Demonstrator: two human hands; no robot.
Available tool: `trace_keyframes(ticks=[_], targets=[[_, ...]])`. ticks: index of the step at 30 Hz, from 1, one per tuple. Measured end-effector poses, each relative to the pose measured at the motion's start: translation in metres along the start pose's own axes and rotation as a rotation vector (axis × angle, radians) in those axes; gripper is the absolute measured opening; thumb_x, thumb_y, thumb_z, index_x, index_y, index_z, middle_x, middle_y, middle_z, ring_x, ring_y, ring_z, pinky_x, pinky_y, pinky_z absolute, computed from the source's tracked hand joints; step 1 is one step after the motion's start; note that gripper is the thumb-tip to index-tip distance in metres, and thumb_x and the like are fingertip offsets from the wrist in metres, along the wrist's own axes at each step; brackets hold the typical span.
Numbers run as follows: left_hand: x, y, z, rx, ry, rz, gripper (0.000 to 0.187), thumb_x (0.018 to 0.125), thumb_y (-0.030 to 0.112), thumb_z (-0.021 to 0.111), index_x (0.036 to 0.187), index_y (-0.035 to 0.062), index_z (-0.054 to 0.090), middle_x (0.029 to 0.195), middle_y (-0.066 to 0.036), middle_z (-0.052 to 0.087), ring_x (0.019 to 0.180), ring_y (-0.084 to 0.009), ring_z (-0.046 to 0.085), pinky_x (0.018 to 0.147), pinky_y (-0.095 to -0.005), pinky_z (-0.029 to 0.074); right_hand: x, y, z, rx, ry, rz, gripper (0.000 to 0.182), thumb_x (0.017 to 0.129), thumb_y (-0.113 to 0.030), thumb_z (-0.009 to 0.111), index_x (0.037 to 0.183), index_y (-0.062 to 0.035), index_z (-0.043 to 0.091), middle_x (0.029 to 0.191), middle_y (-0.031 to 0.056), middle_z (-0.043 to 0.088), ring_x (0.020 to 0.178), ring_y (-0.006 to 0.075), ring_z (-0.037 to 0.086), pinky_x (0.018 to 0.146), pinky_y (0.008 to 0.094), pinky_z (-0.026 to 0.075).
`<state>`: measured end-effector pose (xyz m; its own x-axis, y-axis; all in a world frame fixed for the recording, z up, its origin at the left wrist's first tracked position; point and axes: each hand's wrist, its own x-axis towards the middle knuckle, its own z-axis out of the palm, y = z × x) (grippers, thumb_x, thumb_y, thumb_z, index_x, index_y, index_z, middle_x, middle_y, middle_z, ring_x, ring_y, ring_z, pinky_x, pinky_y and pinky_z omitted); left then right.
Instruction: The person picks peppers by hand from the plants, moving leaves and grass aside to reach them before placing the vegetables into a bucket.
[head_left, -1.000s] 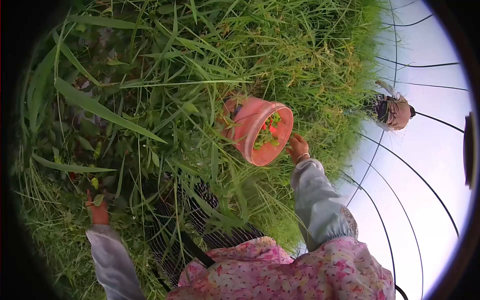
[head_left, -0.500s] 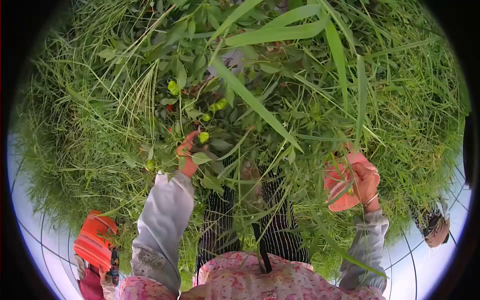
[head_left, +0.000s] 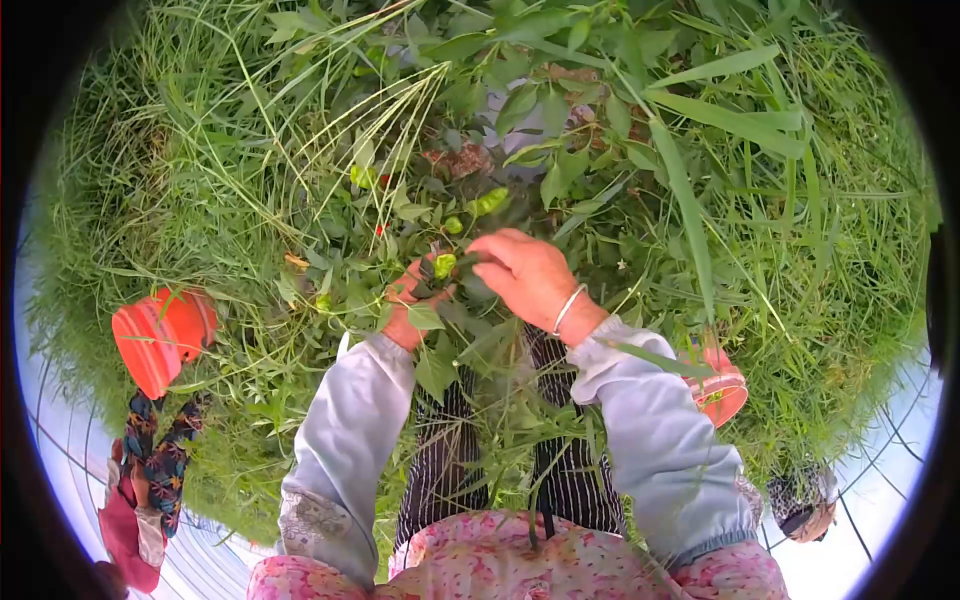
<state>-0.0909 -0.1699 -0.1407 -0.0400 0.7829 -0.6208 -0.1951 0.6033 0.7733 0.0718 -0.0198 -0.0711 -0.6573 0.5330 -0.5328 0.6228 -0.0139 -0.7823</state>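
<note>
Among the leaves at the centre, my left hand (head_left: 408,300) curls its fingers round a stem or leaves beside a yellow-green pepper (head_left: 444,265); what exactly it grips is partly hidden. Just right of that pepper, my right hand (head_left: 528,280), with a white bracelet (head_left: 569,308) at the wrist, has its thumb and fingers bent toward the plant, a gap showing between them. More green peppers (head_left: 489,202) hang a little above both hands. An orange-pink bucket (head_left: 721,390) with some green in it stands in the grass to the right of my right sleeve.
Tall grass and long blades (head_left: 690,220) surround the pepper plants. On the left is another orange bucket (head_left: 165,338), near a person (head_left: 135,500) in dark patterned trousers. A second person (head_left: 802,500) shows at the lower right. My striped trousers (head_left: 440,470) are below.
My right hand has let go of the bucket on the right and moved left to the pepper plant beside my left hand. The other orange bucket now appears higher on the left.
</note>
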Motion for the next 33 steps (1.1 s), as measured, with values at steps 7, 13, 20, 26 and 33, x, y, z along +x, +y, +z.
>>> trace_keyframes(ticks=[7, 13, 20, 26, 33], targets=[[-0.001, -0.016, 0.009, -0.447, 0.064, 0.087, 0.047, 0.080, 0.013, 0.048, 0.123, -0.0020, 0.043, 0.114, -0.010, 0.054, 0.101, -0.0182, 0.054, 0.087, -0.0314, 0.045, 0.017, -0.027, 0.034, -0.275, -0.074, 0.007, 0.034, 0.074, -0.021, 0.062, 0.105, -0.0094, 0.055, 0.100, 0.0111, 0.059, 0.093, 0.0307, 0.057, 0.080, 0.0404, 0.046], [-0.001, -0.005, 0.012, -0.848, 0.130, -0.293, 0.054, 0.070, 0.010, 0.044, 0.124, 0.0023, 0.045, 0.114, -0.011, 0.055, 0.102, -0.0224, 0.055, 0.085, -0.0319, 0.046, 0.011, -0.042, 0.041, -0.366, -0.120, 0.023, 0.037, 0.071, -0.022, 0.066, 0.103, -0.0104, 0.051, 0.089, 0.0112, 0.060, 0.085, 0.0293, 0.059, 0.076, 0.0387, 0.047], [-0.002, 0.011, 0.013, -0.724, 0.109, -0.186, 0.068, 0.058, 0.015, 0.047, 0.123, -0.0029, 0.042, 0.111, -0.015, 0.055, 0.102, -0.0271, 0.054, 0.083, -0.0355, 0.049, -0.002, -0.052, 0.045, -0.471, 0.015, -0.064, 0.029, 0.068, -0.021, 0.067, 0.089, -0.0070, 0.052, 0.078, 0.0082, 0.061, 0.074, 0.0259, 0.061, 0.065, 0.0374, 0.047], [0.008, -0.022, 0.000, -1.090, -0.134, -0.171, 0.069, 0.059, 0.015, 0.051, 0.124, -0.0052, 0.038, 0.112, -0.018, 0.054, 0.097, -0.0291, 0.056, 0.080, -0.0356, 0.050, -0.015, -0.065, 0.037, -0.159, 0.048, 0.056, 0.016, 0.072, -0.011, 0.060, 0.087, -0.0085, 0.055, 0.073, 0.0087, 0.060, 0.067, 0.0170, 0.062, 0.057, 0.0321, 0.048], [-0.009, 0.019, -0.005, -0.762, 0.151, -0.343, 0.069, 0.060, 0.014, 0.057, 0.126, 0.0028, 0.042, 0.119, -0.008, 0.052, 0.110, -0.0206, 0.049, 0.091, -0.0368, 0.038, -0.007, 0.013, -0.020, 1.271, 0.152, 0.482, 0.018, 0.088, -0.021, 0.055, 0.093, -0.0041, 0.058, 0.100, 0.0061, 0.060, 0.082, 0.0177, 0.062, 0.072, 0.0350, 0.053]])
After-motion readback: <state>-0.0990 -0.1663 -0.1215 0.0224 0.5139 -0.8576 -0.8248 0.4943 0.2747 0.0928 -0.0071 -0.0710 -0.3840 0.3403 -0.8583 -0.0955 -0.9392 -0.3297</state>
